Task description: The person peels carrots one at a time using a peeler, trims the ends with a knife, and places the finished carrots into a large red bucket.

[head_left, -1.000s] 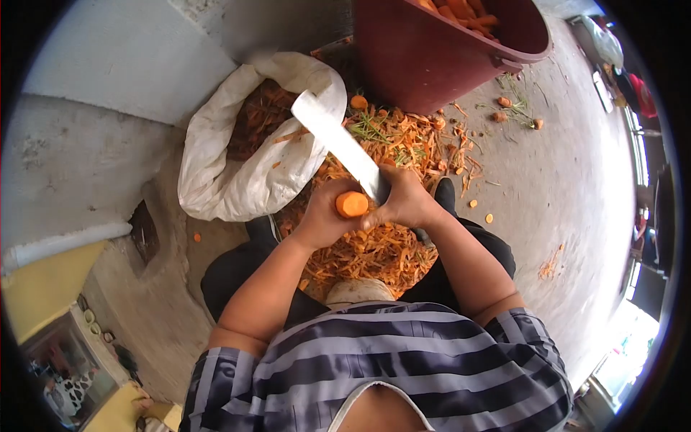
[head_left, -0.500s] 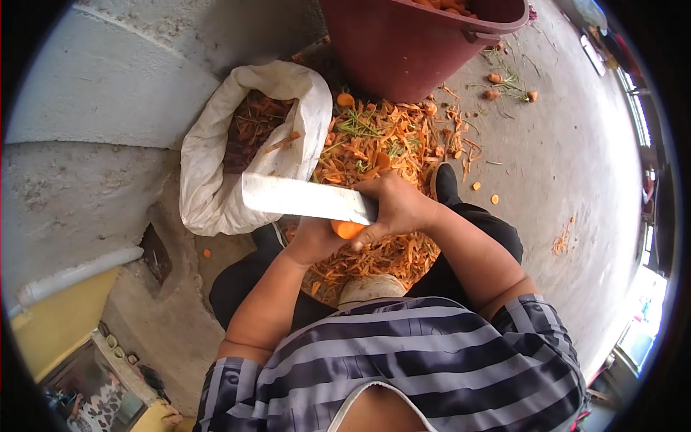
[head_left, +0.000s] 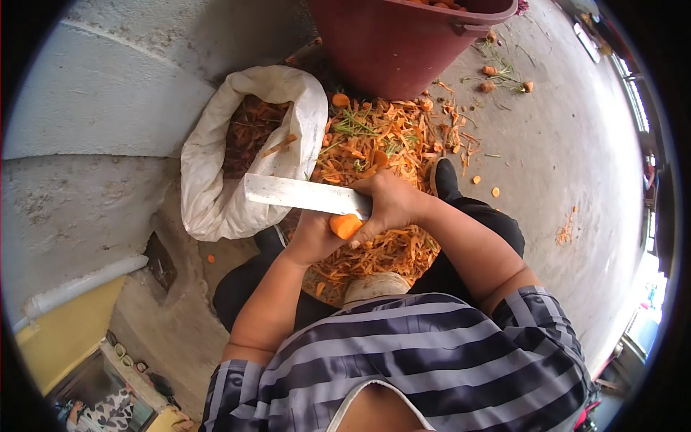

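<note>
My left hand (head_left: 316, 237) is wrapped round a carrot (head_left: 346, 226), whose cut orange end faces up. In my right hand (head_left: 392, 205) is a knife (head_left: 302, 194) with a broad, pale blade pointing left. The blade lies just above the carrot's end, and my right thumb is close beside the carrot. Most of the knife's handle is hidden by my fingers. Below both hands, a heap of carrot peelings (head_left: 392, 147) covers the floor between my feet.
An open white sack (head_left: 205, 173) with peelings in it stands at left. Beyond the heap is a dark red tub (head_left: 410, 50) holding carrots. Carrot tops (head_left: 490, 70) and round slices (head_left: 495, 192) lie on the concrete floor at right. A wall (head_left: 86, 93) rises at far left.
The knife blade has tilted a little and shifted slightly toward my body's far side, so more of the carrot's cut end shows. Both hands keep their hold. The view has shifted slightly.
</note>
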A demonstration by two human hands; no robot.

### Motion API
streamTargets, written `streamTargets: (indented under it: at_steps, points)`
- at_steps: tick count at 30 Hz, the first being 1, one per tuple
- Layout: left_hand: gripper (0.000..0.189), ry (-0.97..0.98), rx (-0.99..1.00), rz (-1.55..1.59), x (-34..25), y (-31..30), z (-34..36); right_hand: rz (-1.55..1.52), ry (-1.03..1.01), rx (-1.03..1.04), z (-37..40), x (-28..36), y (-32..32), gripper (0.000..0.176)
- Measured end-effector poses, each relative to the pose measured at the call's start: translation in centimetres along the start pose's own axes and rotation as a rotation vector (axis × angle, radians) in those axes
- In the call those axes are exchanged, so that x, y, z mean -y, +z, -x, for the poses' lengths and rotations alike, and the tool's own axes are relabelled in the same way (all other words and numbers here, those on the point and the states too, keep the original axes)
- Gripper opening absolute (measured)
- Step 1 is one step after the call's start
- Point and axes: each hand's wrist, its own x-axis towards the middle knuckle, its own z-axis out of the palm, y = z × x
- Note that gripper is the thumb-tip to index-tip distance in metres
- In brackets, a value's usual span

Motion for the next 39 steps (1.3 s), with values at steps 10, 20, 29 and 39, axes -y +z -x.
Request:
streamTargets:
  at_steps: [10,20,29,39]
  points:
    - [0.031,-0.064,-0.040,-0.001,1.0,-0.3,0.5,-0.218,0.100,0.102,-0.5,0.0,0.8,0.056]
    - [0.023,-0.500,-0.284,0.366,0.8,-1.7,-0.3,-0.429,0.167,-0.385,-1.4,-2.3,2.8,0.071]
    - [0.035,-0.785,-0.497,1.036,1.7,-2.8,-0.6,0.040,0.331,-0.413,-1.9,-1.0,1.6,0.069]
    - [0.038,-0.837,-0.510,1.044,1.3,-2.5,-0.5,0.216,0.049,-0.415,-2.5,1.4,4.4,0.054]
